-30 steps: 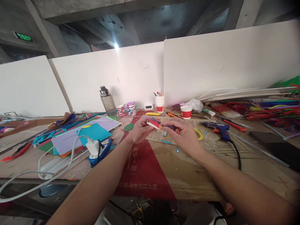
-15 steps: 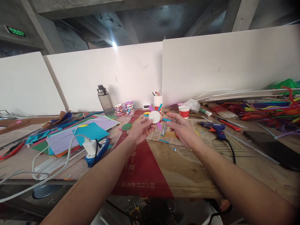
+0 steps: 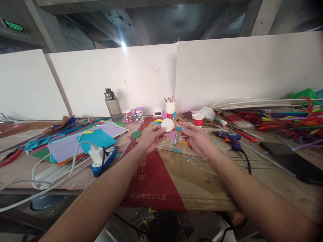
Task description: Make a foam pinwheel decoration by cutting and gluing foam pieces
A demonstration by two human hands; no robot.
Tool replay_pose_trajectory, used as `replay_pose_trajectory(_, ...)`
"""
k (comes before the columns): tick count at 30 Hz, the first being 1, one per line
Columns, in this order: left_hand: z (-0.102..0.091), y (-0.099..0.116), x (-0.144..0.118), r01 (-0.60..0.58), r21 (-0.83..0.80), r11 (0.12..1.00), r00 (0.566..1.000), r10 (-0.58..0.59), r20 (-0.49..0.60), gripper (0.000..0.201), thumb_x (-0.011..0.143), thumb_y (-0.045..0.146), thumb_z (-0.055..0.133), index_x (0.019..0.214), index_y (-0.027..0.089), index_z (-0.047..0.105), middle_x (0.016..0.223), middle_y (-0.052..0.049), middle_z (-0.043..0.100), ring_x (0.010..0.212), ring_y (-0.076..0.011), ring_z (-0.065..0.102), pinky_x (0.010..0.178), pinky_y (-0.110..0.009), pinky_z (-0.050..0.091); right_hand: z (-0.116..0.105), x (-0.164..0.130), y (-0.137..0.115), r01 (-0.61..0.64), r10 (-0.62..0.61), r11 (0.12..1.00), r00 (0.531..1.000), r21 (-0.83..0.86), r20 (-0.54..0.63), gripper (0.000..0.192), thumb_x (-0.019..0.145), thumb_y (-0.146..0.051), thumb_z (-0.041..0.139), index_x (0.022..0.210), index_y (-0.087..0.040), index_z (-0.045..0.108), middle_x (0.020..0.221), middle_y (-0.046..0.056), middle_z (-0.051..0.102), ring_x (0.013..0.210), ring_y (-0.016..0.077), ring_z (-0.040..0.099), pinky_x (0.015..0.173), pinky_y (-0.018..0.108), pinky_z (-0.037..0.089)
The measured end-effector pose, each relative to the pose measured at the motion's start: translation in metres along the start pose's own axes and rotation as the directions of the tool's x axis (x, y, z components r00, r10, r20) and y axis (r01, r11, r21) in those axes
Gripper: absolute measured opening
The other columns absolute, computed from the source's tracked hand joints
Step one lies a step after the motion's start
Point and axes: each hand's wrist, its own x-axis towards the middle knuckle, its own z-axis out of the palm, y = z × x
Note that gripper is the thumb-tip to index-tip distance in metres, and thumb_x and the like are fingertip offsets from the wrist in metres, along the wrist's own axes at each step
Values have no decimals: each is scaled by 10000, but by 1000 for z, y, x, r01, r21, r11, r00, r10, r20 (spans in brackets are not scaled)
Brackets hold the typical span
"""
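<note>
White round disc, ringed with coloured strips, sits raised above the table at centre-far. My left hand has its fingers clamped on the disc's near edge. My right hand has fingers pinched on a blue strip at its right side. Its far face is hidden; the grip detail is small.

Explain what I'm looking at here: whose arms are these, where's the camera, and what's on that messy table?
There is no machine: the camera sits on a person's head, looking down at their own bare arms. The left hand holds a small white disc with coloured strips sticking out around it. The right hand is beside it, fingers at one blue strip. On the table lie coloured paper sheets, a blue glue gun, a red cup, a water bottle and pipe cleaners.
</note>
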Motion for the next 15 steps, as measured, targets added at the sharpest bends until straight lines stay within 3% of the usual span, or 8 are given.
replay_pose_trajectory(9, 0, -2, 1, -21, -25, 999, 999, 20, -39, 270, 691, 194, 856, 762, 122, 606, 650, -4, 670, 569, -65, 624, 575, -162, 524, -2, 0, 1, -22, 19, 999, 998, 47, 54, 424, 640, -249, 825, 1040, -193, 696, 826, 9, 686, 761, 141, 606, 645, 273, 440)
replay_pose_trajectory(15, 1, -2, 0, 21, -90, 996, 998, -26, -54, 169, 772, 123, 775, 785, 115, 606, 654, -21, 671, 568, -71, 627, 571, -164, 529, -3, 2, 0, -77, 76, 993, 997, 84, 20, 353, 724, -194, 755, 1069, -218, 679, 851, 30, 726, 772, 162, 661, 670, 286, 504)
